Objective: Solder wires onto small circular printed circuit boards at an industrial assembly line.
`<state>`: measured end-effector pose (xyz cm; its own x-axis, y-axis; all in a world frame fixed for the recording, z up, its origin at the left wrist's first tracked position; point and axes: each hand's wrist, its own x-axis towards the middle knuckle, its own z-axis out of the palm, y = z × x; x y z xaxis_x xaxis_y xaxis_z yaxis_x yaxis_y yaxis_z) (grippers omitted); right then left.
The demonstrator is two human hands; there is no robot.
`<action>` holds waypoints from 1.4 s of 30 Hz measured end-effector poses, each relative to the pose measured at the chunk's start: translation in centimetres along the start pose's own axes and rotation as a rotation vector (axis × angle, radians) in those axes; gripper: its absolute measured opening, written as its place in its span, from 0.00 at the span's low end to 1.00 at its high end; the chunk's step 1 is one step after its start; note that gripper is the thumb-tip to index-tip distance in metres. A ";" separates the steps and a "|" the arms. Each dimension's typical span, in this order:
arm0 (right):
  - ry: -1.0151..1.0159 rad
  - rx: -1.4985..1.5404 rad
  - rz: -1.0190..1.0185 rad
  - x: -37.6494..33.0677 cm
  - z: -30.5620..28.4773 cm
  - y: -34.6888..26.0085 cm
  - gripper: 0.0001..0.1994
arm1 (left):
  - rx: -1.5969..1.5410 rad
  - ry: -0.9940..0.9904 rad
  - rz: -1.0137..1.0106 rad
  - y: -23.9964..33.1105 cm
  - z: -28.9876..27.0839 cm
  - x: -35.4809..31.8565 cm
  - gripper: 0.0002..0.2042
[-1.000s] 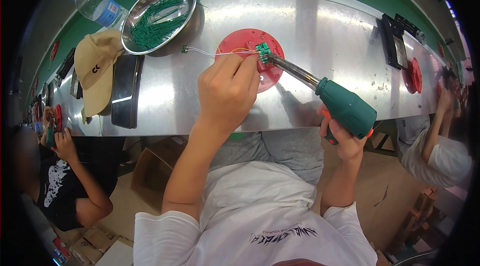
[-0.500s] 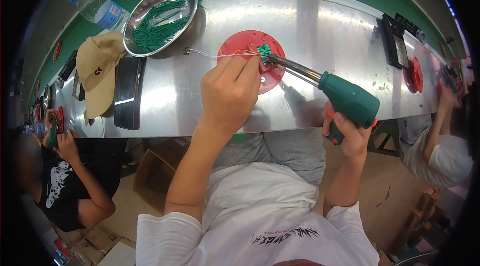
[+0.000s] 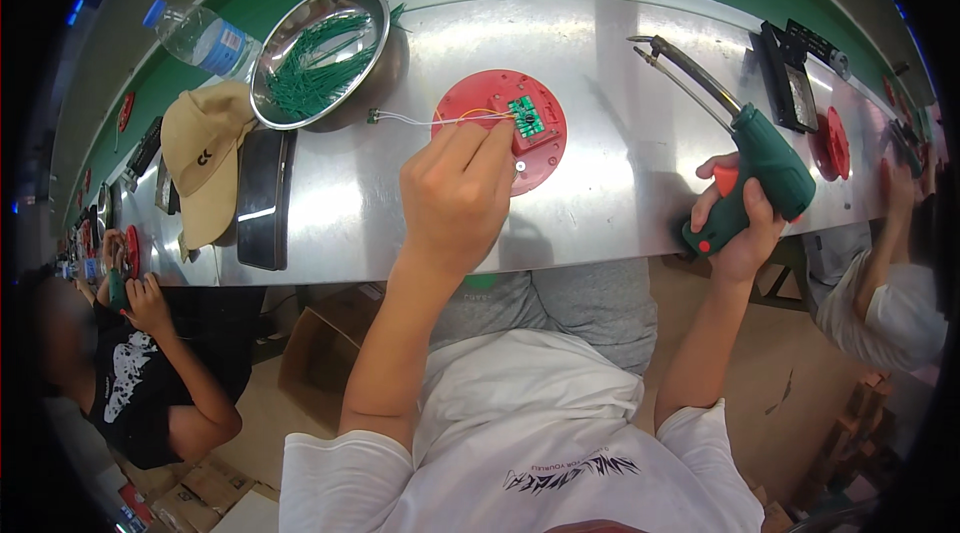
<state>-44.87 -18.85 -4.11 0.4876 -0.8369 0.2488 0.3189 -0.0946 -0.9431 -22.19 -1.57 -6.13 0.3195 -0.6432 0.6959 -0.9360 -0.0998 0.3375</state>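
Observation:
My left hand (image 3: 455, 195) pinches thin white and orange wires (image 3: 425, 119) next to a small green circuit board (image 3: 525, 115). The board sits on a round red fixture (image 3: 470, 98) on the metal bench (image 3: 330, 213). My right hand (image 3: 738, 223) grips the green handle of a soldering gun (image 3: 755, 153). The gun is lifted off to the right, and its long metal tip (image 3: 665, 51) points up and left, away from the board.
A steel bowl of green wire pieces (image 3: 320, 58), a tan cap (image 3: 205, 163), a black phone (image 3: 262, 198) and a water bottle (image 3: 200, 36) lie to the left. A black tool holder (image 3: 790, 83) and another red fixture (image 3: 832, 145) are right. Other people work on both sides.
My right hand has pulled the soldering gun back to the right, so its tip has left the green board. My left hand has stayed at the wires by the board.

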 end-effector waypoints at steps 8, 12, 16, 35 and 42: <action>0.157 0.062 0.095 0.3 -0.3 0.2 0.19 | 0.028 -0.030 -0.033 0.8 -0.3 0.4 0.10; 0.178 0.099 0.084 0.3 -0.5 0.3 0.18 | 0.083 0.083 -0.082 1.1 -2.1 1.8 0.16; 0.239 0.150 0.116 0.2 -0.8 0.2 0.19 | 0.132 -0.177 -0.131 1.9 -3.4 4.0 0.27; 0.515 0.343 0.044 1.1 -0.7 0.0 0.17 | 0.493 -0.348 -0.403 -14.4 21.7 29.1 0.43; 0.469 0.370 0.144 1.7 -1.2 0.3 0.18 | 0.386 -0.516 -0.407 -17.2 23.8 31.2 0.40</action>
<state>-44.89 -20.93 -4.19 0.1643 -0.9833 -0.0786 0.5786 0.1606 -0.7996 0.36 -37.93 -5.30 0.6296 -0.7628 0.1476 -0.7748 -0.6021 0.1927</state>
